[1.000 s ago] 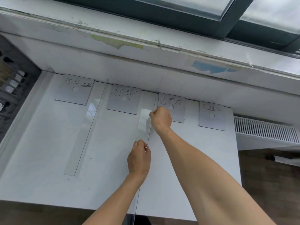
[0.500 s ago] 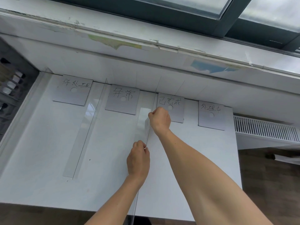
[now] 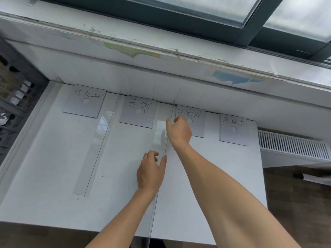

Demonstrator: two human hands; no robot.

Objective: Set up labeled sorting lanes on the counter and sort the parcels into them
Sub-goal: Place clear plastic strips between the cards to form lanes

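The near end of the clear divider point(image 3: 154, 212) overhangs the front edge of the counter point(image 3: 206, 194), and from there it runs straight back on its long edge toward the wall. The left hand point(image 3: 151, 170) sits beside it about halfway along: the thumb touches the strip, the fingers are loose and spread away from the thumb, so this is a steadying touch and not a pinch. Further back, the right hand point(image 3: 179, 133) has thumb and curled fingers nipped on the divider's top edge.

Behind the hands, 4 label cards lie in a row against the wall. The divider's far end meets the gap between card 2 point(image 3: 138, 111) and card 3 point(image 3: 195, 119), while card 1 point(image 3: 83, 101) and card 4 point(image 3: 233, 129) sit at the ends. A second divider point(image 3: 97, 144) already stands between cards 1 and 2.

The step in hand looks like seating lane wall 2. To do it well, I would keep the far end centred in the gap, square the strip with the other divider, and lower the grip only once it stands upright alone. A thin clear strip tips easily, so let go 1 hand at a time. No parcels are in view; 1 more wall seems due between cards 3 and 4
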